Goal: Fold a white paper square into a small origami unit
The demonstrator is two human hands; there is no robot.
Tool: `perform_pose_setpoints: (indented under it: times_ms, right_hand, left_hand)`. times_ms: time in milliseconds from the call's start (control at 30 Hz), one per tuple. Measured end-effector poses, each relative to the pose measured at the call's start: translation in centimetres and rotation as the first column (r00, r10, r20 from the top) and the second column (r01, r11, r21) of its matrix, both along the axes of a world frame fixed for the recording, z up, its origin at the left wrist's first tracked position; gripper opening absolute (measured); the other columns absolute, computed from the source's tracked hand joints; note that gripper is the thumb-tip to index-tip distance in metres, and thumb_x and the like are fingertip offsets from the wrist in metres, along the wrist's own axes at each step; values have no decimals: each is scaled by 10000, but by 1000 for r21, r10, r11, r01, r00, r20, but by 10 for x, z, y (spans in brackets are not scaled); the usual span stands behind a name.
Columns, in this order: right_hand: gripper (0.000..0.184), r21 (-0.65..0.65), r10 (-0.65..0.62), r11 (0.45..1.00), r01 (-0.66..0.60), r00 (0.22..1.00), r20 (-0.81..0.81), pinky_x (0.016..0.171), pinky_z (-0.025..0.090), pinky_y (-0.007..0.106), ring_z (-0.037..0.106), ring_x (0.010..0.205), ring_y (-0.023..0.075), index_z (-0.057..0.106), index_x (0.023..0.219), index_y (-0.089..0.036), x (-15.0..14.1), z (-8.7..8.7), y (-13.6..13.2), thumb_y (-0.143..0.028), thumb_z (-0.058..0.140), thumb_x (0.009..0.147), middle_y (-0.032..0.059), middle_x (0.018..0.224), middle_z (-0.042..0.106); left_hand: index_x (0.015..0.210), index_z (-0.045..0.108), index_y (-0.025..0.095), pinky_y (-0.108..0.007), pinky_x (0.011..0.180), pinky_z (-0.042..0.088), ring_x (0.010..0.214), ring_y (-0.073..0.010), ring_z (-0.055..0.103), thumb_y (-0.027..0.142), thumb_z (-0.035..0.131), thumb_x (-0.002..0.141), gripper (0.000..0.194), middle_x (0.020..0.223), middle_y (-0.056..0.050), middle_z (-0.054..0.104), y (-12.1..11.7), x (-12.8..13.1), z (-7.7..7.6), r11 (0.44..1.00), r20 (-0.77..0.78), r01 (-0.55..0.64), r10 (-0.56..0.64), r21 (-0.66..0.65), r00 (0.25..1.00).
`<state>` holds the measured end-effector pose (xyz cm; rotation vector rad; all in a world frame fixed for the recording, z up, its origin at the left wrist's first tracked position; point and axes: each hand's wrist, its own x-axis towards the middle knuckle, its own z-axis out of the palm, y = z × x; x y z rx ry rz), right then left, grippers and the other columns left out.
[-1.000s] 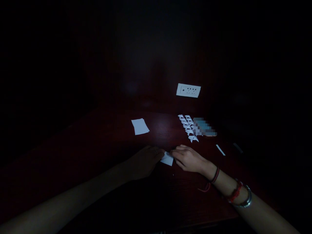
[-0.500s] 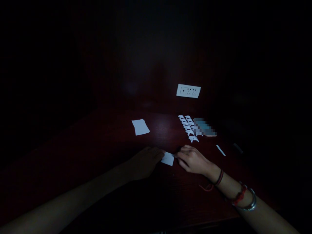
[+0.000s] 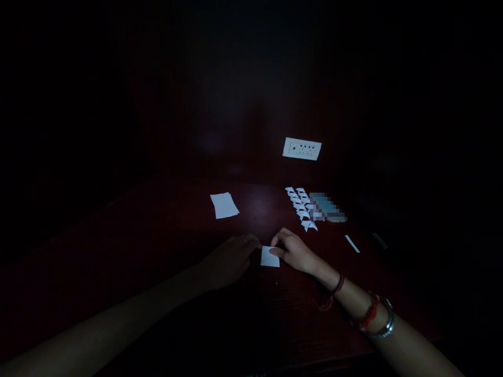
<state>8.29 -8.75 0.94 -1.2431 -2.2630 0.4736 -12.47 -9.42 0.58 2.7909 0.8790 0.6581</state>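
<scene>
On dark red worktop, folded white paper, newly pinched at upper right by right hand, so likely steadied from 1 side; left hand just beside, grip unclear.

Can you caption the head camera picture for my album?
Right hand touching a small white paper, left hand close beside it, on a dark red table.
</scene>
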Motion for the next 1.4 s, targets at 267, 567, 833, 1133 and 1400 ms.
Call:
perform_pose_setpoints:
  times_ms: [267, 567, 833, 1133, 1400]
  right_hand:
    - [25, 100, 45, 995, -24, 975, -216, 611, 371, 212, 463, 691, 100, 534, 714, -160, -11, 16, -11, -153, 554, 727, -4, 742, 479]
    - [41, 217, 133, 972, -95, 976, -172, 698, 366, 251, 477, 762, 118, 531, 783, -173, -16, 26, -23, -153, 501, 763, 10, 798, 503]
    - [38, 272, 151, 952, -143, 988, -9, 718, 323, 272, 457, 760, 129, 513, 780, -169, -18, 28, -27, -153, 497, 750, 9, 783, 507]
    - [42, 286, 124, 948, -137, 990, 64, 698, 305, 267, 441, 733, 127, 484, 725, -166, -8, 29, -22, -127, 474, 735, 0, 742, 490]
    - [69, 285, 22, 958, -1, 997, -70, 699, 362, 271, 474, 742, 135, 503, 777, -168, 2, 26, -16, -159, 435, 784, 25, 784, 502]
  left_hand:
    - [850, 495, 181, -268, 688, 399, 780, -136, 473, 204, 376, 858, 121, 858, -8, 475, -4, 8, 18, 983, 233, -108, 141, -149, 962]
    - [824, 505, 153, -319, 745, 382, 793, -162, 449, 171, 327, 867, 184, 851, -40, 478, -12, 8, 25, 989, 64, -107, 101, 101, 993]
    - [765, 506, 142, -353, 742, 382, 765, -177, 457, 153, 335, 845, 189, 824, -52, 495, -13, 11, 27, 974, -38, -66, 76, 216, 996]
    - [821, 493, 149, -325, 737, 375, 780, -167, 436, 160, 332, 850, 164, 823, -41, 462, -11, 1, 26, 984, 33, -107, 103, 146, 994]
    - [758, 455, 165, -262, 662, 382, 720, -132, 441, 180, 324, 854, 163, 793, -8, 448, -6, -12, 32, 985, 207, -169, 172, -31, 963]
